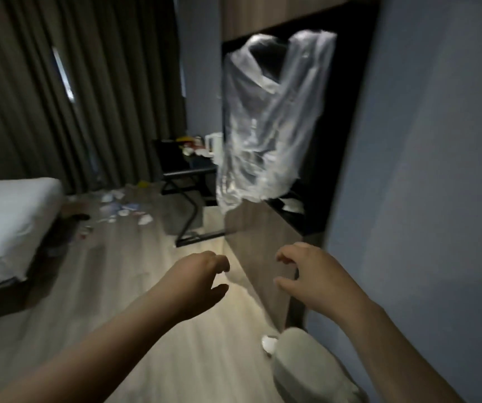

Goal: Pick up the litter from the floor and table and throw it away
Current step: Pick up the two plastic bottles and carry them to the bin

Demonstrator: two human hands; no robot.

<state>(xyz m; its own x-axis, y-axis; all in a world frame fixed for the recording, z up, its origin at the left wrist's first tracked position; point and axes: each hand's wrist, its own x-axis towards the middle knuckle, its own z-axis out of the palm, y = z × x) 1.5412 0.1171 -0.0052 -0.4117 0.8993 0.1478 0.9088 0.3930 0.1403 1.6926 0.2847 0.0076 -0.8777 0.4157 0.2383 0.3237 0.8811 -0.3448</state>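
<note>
Litter [123,209] lies scattered on the floor [135,286] at the far end of the room, just beside the bed [10,216], and more of it [193,148] sits piled on the dark table [187,170] beyond. I am well apart from both.

My left hand [202,274] and right hand [306,271] are out in front of me, fingers loosely curled, holding nothing. A clear plastic bag [263,120] is up above them in front of the dark alcove, touching neither hand. It is blurred, and I cannot tell whether it hangs from something or floats free.

My worry is the bag. If it is loose, it may crumple or drift past my hands, and I would lose its mouth. The room is dim, so small scraps by the bed's edge could be missed. On the table a white kettle [213,144] stands right among the rubbish, and a careless sweep could knock it over.

The bag looks empty, as far as its clear sides show. What the kettle holds I cannot see. I see no bin.
</note>
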